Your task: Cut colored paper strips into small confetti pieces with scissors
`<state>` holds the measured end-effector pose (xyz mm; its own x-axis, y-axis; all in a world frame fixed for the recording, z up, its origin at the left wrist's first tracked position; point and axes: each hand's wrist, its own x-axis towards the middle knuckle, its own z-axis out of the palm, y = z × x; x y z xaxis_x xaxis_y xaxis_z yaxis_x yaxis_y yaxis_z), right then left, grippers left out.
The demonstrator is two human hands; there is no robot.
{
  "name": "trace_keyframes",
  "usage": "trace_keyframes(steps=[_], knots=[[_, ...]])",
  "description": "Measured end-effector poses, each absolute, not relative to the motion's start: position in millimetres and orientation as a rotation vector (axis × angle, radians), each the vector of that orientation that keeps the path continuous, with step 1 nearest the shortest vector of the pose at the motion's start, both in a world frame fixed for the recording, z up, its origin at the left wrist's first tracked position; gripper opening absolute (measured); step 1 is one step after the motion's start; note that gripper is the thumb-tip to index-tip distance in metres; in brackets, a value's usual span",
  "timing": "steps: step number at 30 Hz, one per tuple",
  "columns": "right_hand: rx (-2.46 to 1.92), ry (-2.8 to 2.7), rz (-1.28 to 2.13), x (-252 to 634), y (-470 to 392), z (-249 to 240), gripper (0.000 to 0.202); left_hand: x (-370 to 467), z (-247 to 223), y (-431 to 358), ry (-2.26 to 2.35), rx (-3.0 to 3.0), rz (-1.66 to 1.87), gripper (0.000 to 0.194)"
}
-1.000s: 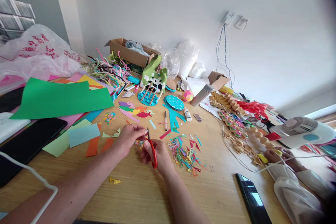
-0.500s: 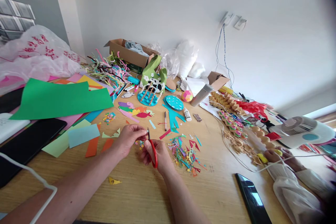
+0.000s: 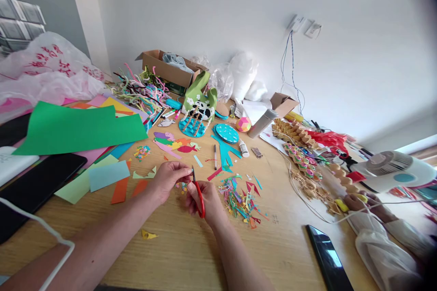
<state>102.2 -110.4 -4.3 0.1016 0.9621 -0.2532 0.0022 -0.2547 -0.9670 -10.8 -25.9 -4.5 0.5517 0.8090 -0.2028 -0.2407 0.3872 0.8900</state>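
Red-handled scissors (image 3: 201, 204) are in my right hand (image 3: 208, 198), blades pointing up and away from me. My left hand (image 3: 170, 177) is pinched at the blade tips; whatever it holds there is too small to make out. Small round paper bits (image 3: 182, 187) lie on the table just behind and between the hands. To the right of my right hand sits a heap of coloured paper scraps (image 3: 239, 198). Several paper fish (image 3: 187, 149) lie behind the hands, beside a pen (image 3: 215, 158).
Green paper (image 3: 82, 129) and other sheets cover the left. A phone (image 3: 327, 257) lies at the front right. Another person's hands (image 3: 363, 202) are at the right, near a fan (image 3: 396, 170). A grey bottle (image 3: 262, 123) and white cable (image 3: 303, 208) are behind.
The scissors and my right hand have shifted very slightly, and the blades look closer together. My left hand stays in place.
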Motion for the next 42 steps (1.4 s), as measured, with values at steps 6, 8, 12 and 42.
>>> trace_keyframes(steps=[6, 8, 12, 42], knots=[[-1.454, -1.021, 1.313, 102.1, -110.4, -3.5, 0.054, -10.8, -5.4, -25.7, 0.701, 0.933, 0.739, 0.015], [-1.459, -1.023, 1.312, 102.1, -110.4, -3.4, 0.054, -11.0, -5.8, -25.4, 0.706, 0.934, 0.731, 0.015], [-1.466, -1.019, 1.308, 102.2, -110.2, -3.7, 0.053, -11.5, -4.7, -25.6, 0.713, 0.930, 0.719, 0.016], [-1.508, -1.004, 1.298, 101.2, -110.5, -3.5, 0.051, -12.0, -2.9, -25.5, 0.706, 0.950, 0.713, 0.015]])
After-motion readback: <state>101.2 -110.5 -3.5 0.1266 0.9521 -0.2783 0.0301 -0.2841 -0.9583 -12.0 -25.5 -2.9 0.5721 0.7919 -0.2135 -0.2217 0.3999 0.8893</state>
